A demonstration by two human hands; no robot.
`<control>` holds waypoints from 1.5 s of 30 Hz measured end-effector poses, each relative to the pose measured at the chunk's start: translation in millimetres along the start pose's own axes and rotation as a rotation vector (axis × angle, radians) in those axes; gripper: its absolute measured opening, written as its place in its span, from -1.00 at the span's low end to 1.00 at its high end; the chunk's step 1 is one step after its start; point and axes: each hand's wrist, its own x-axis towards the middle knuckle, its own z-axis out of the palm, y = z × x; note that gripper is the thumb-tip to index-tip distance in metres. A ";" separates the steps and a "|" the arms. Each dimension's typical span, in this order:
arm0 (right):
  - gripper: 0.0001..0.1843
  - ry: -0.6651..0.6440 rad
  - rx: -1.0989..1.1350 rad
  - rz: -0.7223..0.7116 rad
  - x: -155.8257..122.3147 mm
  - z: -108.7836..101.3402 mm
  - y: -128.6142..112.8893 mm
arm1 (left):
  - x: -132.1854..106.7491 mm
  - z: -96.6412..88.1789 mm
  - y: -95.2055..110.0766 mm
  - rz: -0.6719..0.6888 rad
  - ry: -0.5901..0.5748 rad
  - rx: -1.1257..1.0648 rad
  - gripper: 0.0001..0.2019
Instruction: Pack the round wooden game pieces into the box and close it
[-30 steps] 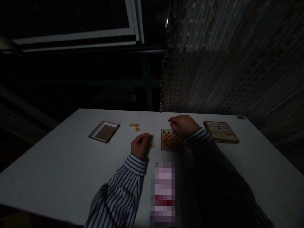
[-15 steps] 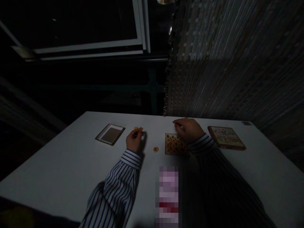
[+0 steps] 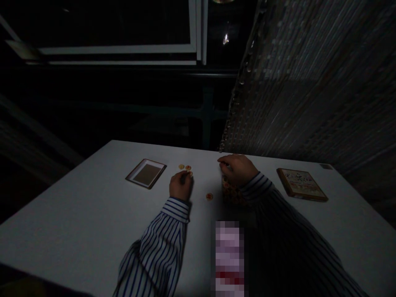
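Closer in, the packed discs [image 3: 231, 193] lie under our curled right hand [image 3: 237, 169], whose wrist could jar them. Apart from it, our left hand [image 3: 180, 186] meets a loose disc [image 3: 190, 174]; we cannot tell either grip. A hasty pinch could skid it into two farther discs [image 3: 181, 167].
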 end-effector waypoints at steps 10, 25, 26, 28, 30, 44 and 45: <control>-0.68 -0.101 -0.108 -0.032 23.3 47.1 -37.7 | 0.7 2.0 -3.0 0.115 -0.057 0.133 -0.72; -0.66 -0.075 -0.086 -0.040 18.3 65.0 -41.4 | 2.3 2.0 8.1 0.114 -0.113 0.327 -0.70; -0.66 -0.073 -0.086 -0.045 18.4 65.3 -41.5 | 2.6 1.9 8.7 0.111 -0.119 0.335 -0.71; -0.66 -0.071 -0.086 -0.046 18.5 66.1 -41.4 | 3.2 1.8 9.7 0.105 -0.133 0.348 -0.71; -0.66 -0.072 -0.090 -0.044 18.7 66.9 -41.0 | 3.6 1.7 10.6 0.095 -0.143 0.360 -0.71; -0.66 -0.073 -0.095 -0.047 19.1 67.6 -40.5 | 4.6 3.2 11.1 0.078 -0.144 0.407 -0.73; -0.65 -0.073 -0.094 -0.047 19.2 67.5 -40.4 | 4.8 3.3 10.9 0.073 -0.141 0.408 -0.72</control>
